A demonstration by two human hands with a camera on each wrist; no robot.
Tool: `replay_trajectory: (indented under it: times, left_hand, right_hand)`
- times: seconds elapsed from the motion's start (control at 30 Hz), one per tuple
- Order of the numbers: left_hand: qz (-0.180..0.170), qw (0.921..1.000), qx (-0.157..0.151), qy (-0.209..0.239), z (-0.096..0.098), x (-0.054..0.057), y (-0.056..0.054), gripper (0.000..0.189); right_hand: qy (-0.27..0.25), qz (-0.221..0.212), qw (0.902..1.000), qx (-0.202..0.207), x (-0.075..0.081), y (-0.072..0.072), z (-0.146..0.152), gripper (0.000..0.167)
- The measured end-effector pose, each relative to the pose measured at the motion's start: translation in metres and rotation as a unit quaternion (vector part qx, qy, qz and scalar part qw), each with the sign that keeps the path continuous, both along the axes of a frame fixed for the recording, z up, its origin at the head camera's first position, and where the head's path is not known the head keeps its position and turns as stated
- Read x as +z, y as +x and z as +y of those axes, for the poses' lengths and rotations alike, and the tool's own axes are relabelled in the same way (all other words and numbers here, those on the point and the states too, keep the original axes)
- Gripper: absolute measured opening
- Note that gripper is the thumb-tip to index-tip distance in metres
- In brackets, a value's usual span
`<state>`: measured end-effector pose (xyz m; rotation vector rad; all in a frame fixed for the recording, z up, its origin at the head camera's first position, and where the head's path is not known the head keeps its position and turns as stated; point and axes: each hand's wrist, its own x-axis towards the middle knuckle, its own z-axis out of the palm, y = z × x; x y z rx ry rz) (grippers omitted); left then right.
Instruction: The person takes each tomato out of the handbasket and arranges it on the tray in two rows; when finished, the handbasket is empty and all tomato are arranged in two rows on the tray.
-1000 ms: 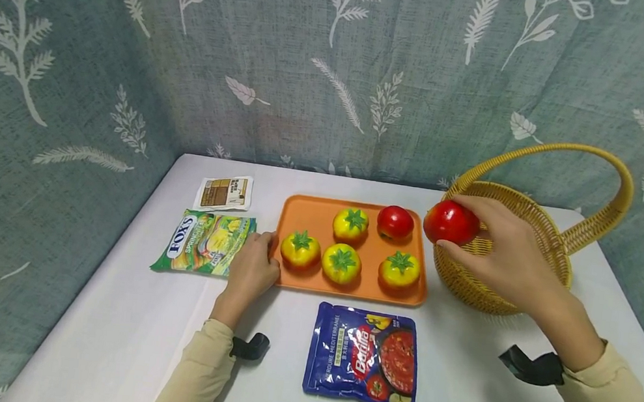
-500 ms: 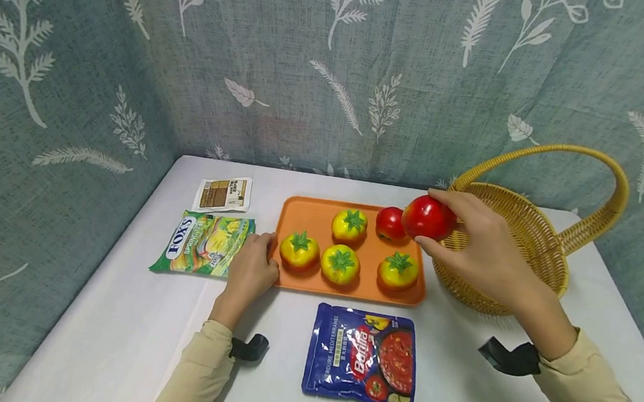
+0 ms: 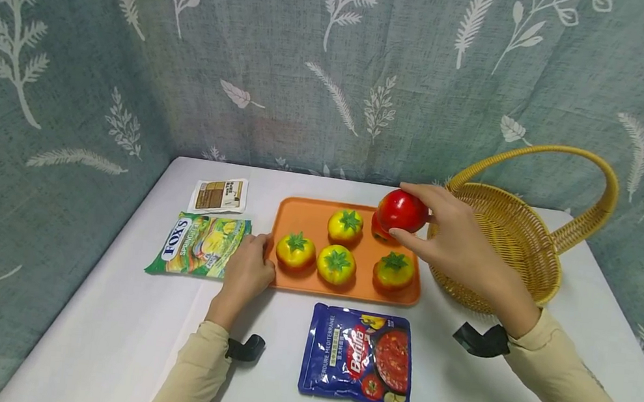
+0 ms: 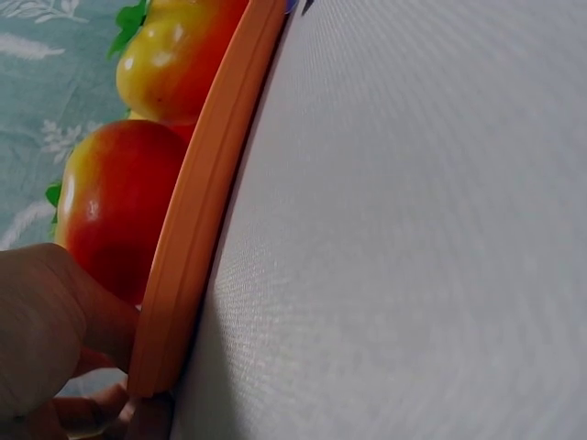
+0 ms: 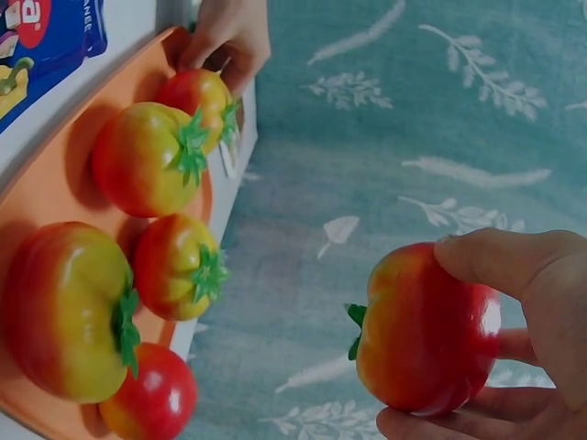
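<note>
My right hand (image 3: 456, 241) grips a red and yellow tomato (image 3: 402, 211) between thumb and fingers, above the right end of an orange tray (image 3: 304, 213). Its red underside faces up in the head view; the right wrist view shows its green leafy top. Behind it, a red tomato (image 3: 379, 230) on the tray is partly hidden. Several yellow-red tomatoes (image 3: 336, 265) with green tops also sit there. My left hand (image 3: 249, 268) pinches the tray's left edge, the thumb (image 4: 105, 321) on the inner side and fingers beneath in the left wrist view.
A wicker basket (image 3: 549, 277) with a tall handle stands right of the tray. A blue sauce pouch (image 3: 358, 357) lies in front. On the left are a green candy bag (image 3: 199, 245) and a small brown-and-white packet (image 3: 219, 195). Patterned cloth (image 3: 289, 60) borders the table.
My right hand has carried the tomato leftward from beside the basket to over the tray's right end. My left hand has stayed on the tray edge.
</note>
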<state>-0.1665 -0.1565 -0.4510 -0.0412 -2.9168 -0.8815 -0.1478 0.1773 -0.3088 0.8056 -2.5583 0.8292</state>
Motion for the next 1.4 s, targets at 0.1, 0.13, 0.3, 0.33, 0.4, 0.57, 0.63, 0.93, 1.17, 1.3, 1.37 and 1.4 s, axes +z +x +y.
replay_trajectory:
  times: [0.1,0.13,0.3,0.33,0.4,0.57,0.63,0.93,1.17,1.3,1.37,1.4]
  left_hand:
    - [-0.001,1.0,0.0,0.003,0.0,0.0,0.0,0.05]
    - [0.0,1.0,-0.001,0.003,0.0,-0.001,0.0,0.05]
    - [0.003,1.0,-0.005,0.0,-0.001,-0.001,-0.001,0.05]
    - [0.004,1.0,-0.005,0.0,-0.001,-0.001,-0.001,0.05]
    - [0.005,1.0,-0.004,0.001,-0.001,-0.001,-0.001,0.05]
    - [0.004,1.0,-0.001,0.004,-0.004,-0.001,0.0,0.05]
    - [0.003,1.0,0.001,0.003,-0.005,-0.001,0.001,0.05]
    - [0.002,1.0,0.001,0.009,-0.005,-0.002,0.002,0.05]
    - [-0.002,1.0,-0.001,0.01,-0.004,-0.002,0.001,0.051]
    - [0.002,1.0,-0.003,0.009,-0.004,-0.002,0.001,0.052]
    - [0.005,1.0,-0.003,0.008,-0.004,-0.003,0.001,0.052]
    - [0.006,0.9999,-0.003,0.008,-0.004,-0.003,0.001,0.052]
  right_hand:
    - [-0.005,-0.003,1.0,0.008,0.001,-0.004,-0.006,0.066]
    - [-0.007,-0.007,0.9999,0.01,0.001,-0.005,-0.008,0.066]
    - [-0.017,-0.028,0.9993,0.016,0.004,-0.008,-0.017,0.067]
    - [-0.018,-0.03,0.9992,0.019,0.004,-0.009,-0.019,0.067]
    - [-0.016,-0.027,0.9993,0.022,0.006,-0.011,-0.024,0.067]
    - [-0.015,-0.034,0.9988,0.032,0.008,-0.019,-0.038,0.066]
    - [-0.01,-0.044,0.9984,0.032,0.008,-0.023,-0.043,0.065]
    - [0.026,-0.077,0.9958,0.043,0.008,-0.039,-0.064,0.064]
    - [0.038,-0.101,0.9932,0.043,0.005,-0.049,-0.075,0.065]
    - [0.037,-0.119,0.9916,0.036,-0.001,-0.056,-0.08,0.065]
    - [0.039,-0.122,0.9912,0.033,-0.004,-0.061,-0.083,0.065]
    - [0.041,-0.124,0.9909,0.032,-0.005,-0.063,-0.084,0.065]
